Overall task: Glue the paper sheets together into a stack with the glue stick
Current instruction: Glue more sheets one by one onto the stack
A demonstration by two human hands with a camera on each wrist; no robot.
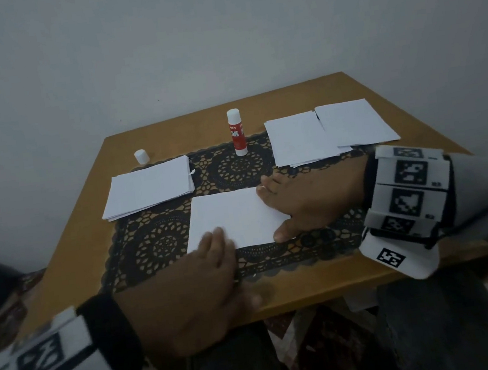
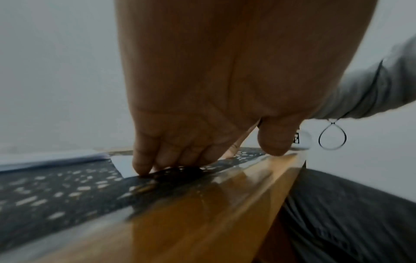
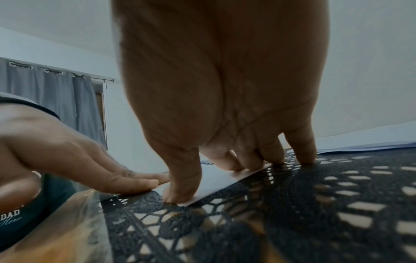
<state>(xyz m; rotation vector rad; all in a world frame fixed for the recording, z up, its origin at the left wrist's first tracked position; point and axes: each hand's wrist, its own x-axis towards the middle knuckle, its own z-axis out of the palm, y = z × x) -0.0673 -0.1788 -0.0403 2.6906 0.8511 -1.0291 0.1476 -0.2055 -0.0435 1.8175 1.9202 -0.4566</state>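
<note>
Wooden desk under black lace mat: one paper sheet lies flat at the middle, left hand and right hand pressing its edges, each grip wide. Uncapped glue stick stands behind, between paper piles.

Dim, bluish light; wrist views blurred, edges warped.

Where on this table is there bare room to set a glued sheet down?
Bare wood shows along the table's left edge beside the left paper stack, and behind the glue stick. The lace mat is crowded with stacks and hands.
</note>
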